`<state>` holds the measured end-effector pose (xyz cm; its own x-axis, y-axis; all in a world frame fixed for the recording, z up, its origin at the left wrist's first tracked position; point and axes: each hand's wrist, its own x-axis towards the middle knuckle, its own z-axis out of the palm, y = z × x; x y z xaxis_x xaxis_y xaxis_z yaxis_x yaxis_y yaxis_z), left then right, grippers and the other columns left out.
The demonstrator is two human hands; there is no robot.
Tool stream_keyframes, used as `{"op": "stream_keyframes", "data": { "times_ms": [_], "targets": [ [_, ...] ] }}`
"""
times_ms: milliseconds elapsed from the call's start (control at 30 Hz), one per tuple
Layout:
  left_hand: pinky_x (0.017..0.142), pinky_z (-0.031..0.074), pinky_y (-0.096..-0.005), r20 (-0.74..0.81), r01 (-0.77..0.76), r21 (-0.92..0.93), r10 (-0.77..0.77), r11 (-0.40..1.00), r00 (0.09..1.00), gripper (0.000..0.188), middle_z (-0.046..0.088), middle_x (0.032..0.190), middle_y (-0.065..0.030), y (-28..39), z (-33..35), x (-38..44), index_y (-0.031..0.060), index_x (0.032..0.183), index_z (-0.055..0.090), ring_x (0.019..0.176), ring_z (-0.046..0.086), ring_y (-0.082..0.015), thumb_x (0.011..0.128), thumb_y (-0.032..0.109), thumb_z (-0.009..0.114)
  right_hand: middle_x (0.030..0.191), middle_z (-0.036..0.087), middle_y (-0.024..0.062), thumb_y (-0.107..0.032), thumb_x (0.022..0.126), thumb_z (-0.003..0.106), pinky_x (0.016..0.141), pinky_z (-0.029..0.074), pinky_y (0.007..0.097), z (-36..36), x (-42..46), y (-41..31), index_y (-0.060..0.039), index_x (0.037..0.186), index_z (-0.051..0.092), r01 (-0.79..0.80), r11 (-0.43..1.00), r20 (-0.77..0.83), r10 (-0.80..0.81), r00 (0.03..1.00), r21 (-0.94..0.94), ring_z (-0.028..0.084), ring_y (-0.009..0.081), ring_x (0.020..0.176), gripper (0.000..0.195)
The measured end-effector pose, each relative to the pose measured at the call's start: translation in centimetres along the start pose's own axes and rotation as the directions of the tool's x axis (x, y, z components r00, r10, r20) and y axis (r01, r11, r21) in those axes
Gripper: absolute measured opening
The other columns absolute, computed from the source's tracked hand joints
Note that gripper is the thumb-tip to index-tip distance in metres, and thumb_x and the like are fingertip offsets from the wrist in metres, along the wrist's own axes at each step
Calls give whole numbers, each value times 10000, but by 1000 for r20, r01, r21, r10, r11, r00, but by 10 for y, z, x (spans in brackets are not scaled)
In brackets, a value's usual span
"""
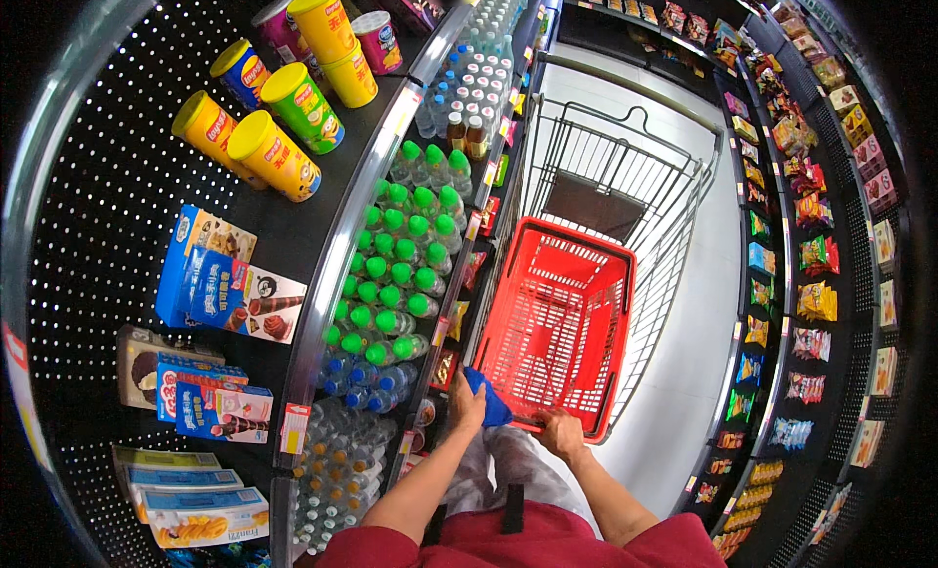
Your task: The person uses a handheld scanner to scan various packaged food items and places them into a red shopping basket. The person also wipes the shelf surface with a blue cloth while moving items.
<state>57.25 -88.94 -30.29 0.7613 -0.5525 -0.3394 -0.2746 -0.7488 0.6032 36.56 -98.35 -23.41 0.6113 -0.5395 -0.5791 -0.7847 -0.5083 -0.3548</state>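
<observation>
My left hand (467, 403) is closed around a blue cloth (489, 401) at the near left corner of a red plastic basket (626, 326). My right hand (563, 432) grips the near rim of that basket, or a bar just at it; I cannot tell which. The basket has slotted walls and floor, and its dark handles lie folded along the sides. It rests in a metal wire shopping cart (663, 282), whose frame reaches ahead of me. A dark panel (595, 205) hangs on the cart's far part.
Close on my left runs a shelf (344, 224) with Lay's chip canisters (275, 156), biscuit boxes (245, 293) and, lower, green-capped bottles (392, 275). Shelves with snack bags (815, 300) line the right side. White floor (670, 392) shows between cart and right shelves.
</observation>
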Motion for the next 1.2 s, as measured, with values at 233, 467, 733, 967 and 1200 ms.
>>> {"op": "stream_keyframes", "data": {
  "times_ms": [233, 467, 733, 967, 1200],
  "targets": [
    [1014, 496, -496, 100, 100, -32, -96, 995, 990, 638, 637, 1272, -276, 16, -17, -7, -3, 1446, 457, 1198, 605, -448, 910, 203, 734, 1085, 744, 99, -403, 835, 759, 865, 587, 469, 13, -6, 7, -212, 1122, 734, 79, 997, -98, -80, 992, -12, 691, 305, 1070, 346],
    [948, 508, -530, 2, -44, -2, 44, 999, 999, 512, 663, 1165, -263, -4, 12, -1, -19, 1296, 529, 1090, 637, -445, 895, 224, 737, 1051, 750, 89, -412, 822, 758, 824, 600, 458, 2, -2, 14, -184, 1118, 745, 61, 995, -56, -66, 996, -85, 706, 309, 1037, 373],
    [973, 498, -567, 181, 125, 40, -130, 991, 975, 529, 656, 1250, -192, 8, 9, 7, 60, 1294, 556, 1163, 625, -402, 874, 327, 737, 1116, 746, 71, -436, 851, 713, 819, 607, 446, -16, -4, 8, -209, 1169, 742, -44, 991, 95, 56, 994, -124, 731, 304, 980, 392],
    [1093, 424, -546, 303, 204, 77, -218, 976, 928, 818, 579, 1391, -213, 14, 4, 13, 45, 1443, 476, 1308, 534, -410, 833, 508, 762, 1145, 732, 84, -464, 854, 708, 853, 597, 459, -10, -5, 18, -219, 1211, 723, -20, 993, 63, 27, 998, -114, 721, 308, 1018, 432],
    [1155, 356, -528, 194, -181, -11, 179, 983, 964, 1060, 480, 1469, -300, 53, -61, -9, -44, 1513, 360, 1368, 444, -465, 798, 622, 770, 1113, 740, 134, -463, 860, 709, 876, 587, 485, -26, -2, 11, -238, 1133, 750, -30, 996, 104, 38, 994, -80, 700, 319, 1087, 356]
  ]
}}
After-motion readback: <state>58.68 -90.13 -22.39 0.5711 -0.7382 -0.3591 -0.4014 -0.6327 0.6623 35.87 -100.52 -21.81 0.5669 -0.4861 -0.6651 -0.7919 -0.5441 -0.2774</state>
